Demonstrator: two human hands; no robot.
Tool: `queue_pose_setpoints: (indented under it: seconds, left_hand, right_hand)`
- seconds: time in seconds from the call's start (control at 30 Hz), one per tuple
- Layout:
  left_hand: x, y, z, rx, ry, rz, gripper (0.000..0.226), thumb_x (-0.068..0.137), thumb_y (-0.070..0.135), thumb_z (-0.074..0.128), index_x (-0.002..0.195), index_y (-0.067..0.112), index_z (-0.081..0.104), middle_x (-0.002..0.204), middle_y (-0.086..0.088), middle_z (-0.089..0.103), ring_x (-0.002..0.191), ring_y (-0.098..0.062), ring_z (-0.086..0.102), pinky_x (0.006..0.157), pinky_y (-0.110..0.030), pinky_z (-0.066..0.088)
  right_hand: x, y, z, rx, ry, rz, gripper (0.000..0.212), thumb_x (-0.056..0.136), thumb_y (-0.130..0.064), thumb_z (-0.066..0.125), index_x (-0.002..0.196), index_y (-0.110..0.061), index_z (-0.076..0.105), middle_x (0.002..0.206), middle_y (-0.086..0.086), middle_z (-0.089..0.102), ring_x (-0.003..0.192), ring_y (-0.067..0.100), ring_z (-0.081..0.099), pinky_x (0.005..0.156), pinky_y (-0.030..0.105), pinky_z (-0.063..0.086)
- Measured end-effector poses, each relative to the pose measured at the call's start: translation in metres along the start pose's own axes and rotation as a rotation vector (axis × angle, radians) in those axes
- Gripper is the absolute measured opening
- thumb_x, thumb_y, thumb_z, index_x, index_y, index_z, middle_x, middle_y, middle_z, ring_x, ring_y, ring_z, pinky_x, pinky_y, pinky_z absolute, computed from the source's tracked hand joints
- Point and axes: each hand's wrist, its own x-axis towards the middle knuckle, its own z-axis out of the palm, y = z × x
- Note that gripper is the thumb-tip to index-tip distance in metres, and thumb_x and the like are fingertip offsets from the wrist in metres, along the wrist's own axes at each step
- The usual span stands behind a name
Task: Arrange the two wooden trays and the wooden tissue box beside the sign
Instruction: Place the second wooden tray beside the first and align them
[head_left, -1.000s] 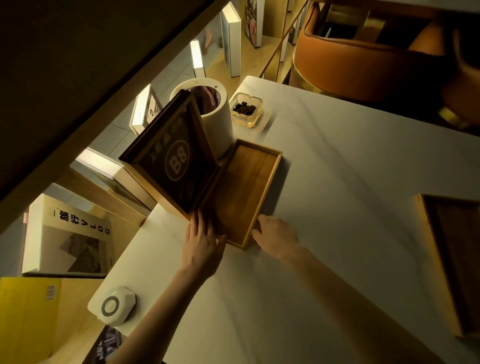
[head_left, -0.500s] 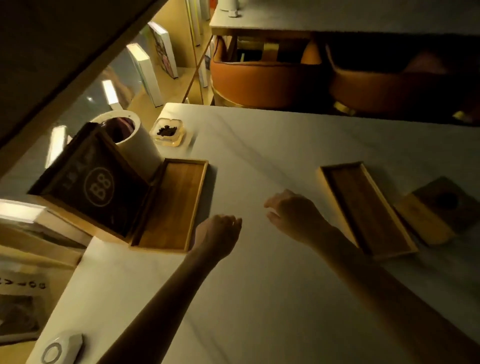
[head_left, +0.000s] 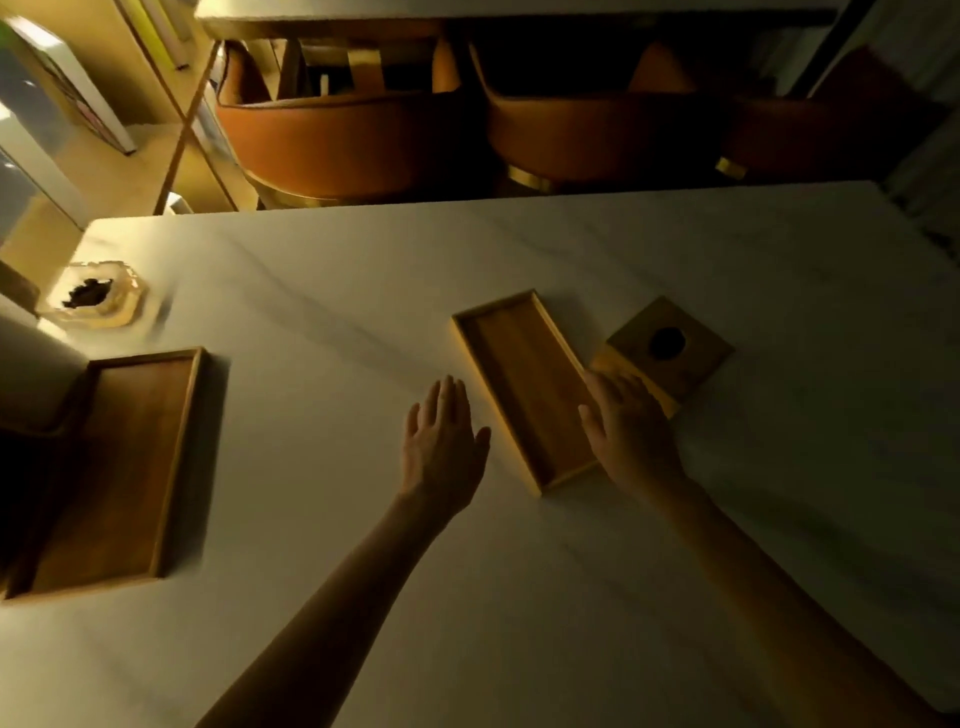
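One head-worn view looks steeply down and forward over the table (head_left: 519, 597), close above it.

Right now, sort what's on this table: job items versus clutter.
Job: left tray; middle tray; wooden tissue box; left hand and right hand, both open.
Clutter: ashtray; orange chairs.

I see a pale, marble-veined rectangular table (head_left: 363, 597) carrying everything. At its left edge lies a shallow rectangular wooden tray (head_left: 111, 467), empty. Near the middle lies a second shallow wooden tray (head_left: 524, 389), also empty, and just beside it on the right sits a square wooden tissue box (head_left: 670, 348) with a round dark opening. A yellowish glass ashtray (head_left: 96, 304) with dark contents rests at the far left corner.
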Motion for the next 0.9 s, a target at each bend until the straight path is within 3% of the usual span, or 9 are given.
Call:
queue_pose_setpoints:
  seconds: [0.13, 0.33, 0.53, 0.63, 0.73, 0.83, 0.9]
  left_hand:
    - [0.004, 0.021, 0.035, 0.004, -0.101, -0.084, 0.071, 0.092, 0.047, 0.027, 0.141, 0.009, -0.007, 0.155, -0.012, -0.006, 0.142, -0.026, -0.008, 0.115, -0.042, -0.003]
    - [0.01, 0.048, 0.074, -0.04, -0.211, -0.257, 0.073, 0.09, 0.054, 0.02, 0.14, 0.009, -0.009, 0.154, -0.012, -0.013, 0.141, -0.027, -0.014, 0.115, -0.043, -0.007]
    - [0.013, 0.06, 0.091, -0.229, -0.165, -0.347, 0.067, 0.094, 0.035, 0.034, 0.141, 0.012, -0.007, 0.155, -0.011, -0.01, 0.141, -0.027, -0.013, 0.113, -0.043, -0.008]
    - [0.017, 0.058, 0.086, -0.308, -0.116, -0.368, 0.063, 0.093, 0.026, 0.039, 0.142, 0.012, 0.002, 0.156, -0.011, 0.001, 0.143, -0.027, -0.005, 0.116, -0.042, 0.0]
    - [0.018, 0.052, 0.076, -0.44, -0.083, -0.378, 0.057, 0.091, 0.018, 0.046, 0.141, 0.011, 0.019, 0.15, -0.012, 0.025, 0.137, -0.03, 0.021, 0.114, -0.041, 0.022]
    - [0.017, 0.046, 0.063, -0.665, -0.07, -0.436, 0.052, 0.09, 0.009, 0.044, 0.139, 0.015, 0.026, 0.13, -0.013, 0.049, 0.109, -0.026, 0.052, 0.094, -0.038, 0.049]
    - [0.016, 0.042, 0.054, -0.805, -0.097, -0.484, 0.053, 0.09, 0.006, 0.041, 0.139, 0.02, 0.026, 0.112, -0.01, 0.058, 0.091, -0.024, 0.061, 0.078, -0.035, 0.056]
  right_hand:
    - [-0.007, 0.038, 0.018, 0.043, -0.07, 0.101, 0.044, 0.09, -0.015, 0.053, 0.131, -0.003, 0.044, 0.123, 0.023, 0.059, 0.112, 0.036, 0.057, 0.084, 0.041, 0.051]
    - [-0.013, 0.056, 0.055, 0.095, -0.203, 0.301, 0.056, 0.094, -0.02, 0.044, 0.143, -0.007, 0.021, 0.148, 0.016, 0.035, 0.136, 0.029, 0.033, 0.105, 0.039, 0.04]
    - [-0.008, 0.056, 0.062, 0.33, -0.117, 0.461, 0.048, 0.093, -0.009, 0.044, 0.139, -0.009, 0.03, 0.143, 0.017, 0.041, 0.131, 0.029, 0.041, 0.103, 0.04, 0.044]
    - [-0.001, 0.053, 0.058, 0.455, -0.102, 0.507, 0.048, 0.092, -0.002, 0.044, 0.138, -0.007, 0.033, 0.142, 0.018, 0.043, 0.13, 0.029, 0.042, 0.104, 0.039, 0.042]
    - [0.006, 0.052, 0.052, 0.529, -0.155, 0.551, 0.047, 0.092, -0.002, 0.043, 0.138, -0.006, 0.032, 0.143, 0.019, 0.041, 0.131, 0.031, 0.041, 0.104, 0.04, 0.041]
    - [0.016, 0.05, 0.05, 0.663, -0.304, 0.653, 0.047, 0.093, -0.002, 0.04, 0.139, -0.003, 0.029, 0.142, 0.02, 0.04, 0.13, 0.033, 0.041, 0.105, 0.042, 0.041]
    - [0.022, 0.049, 0.048, 0.721, -0.39, 0.68, 0.045, 0.093, 0.0, 0.04, 0.138, -0.001, 0.032, 0.134, 0.017, 0.047, 0.123, 0.029, 0.046, 0.095, 0.035, 0.046]
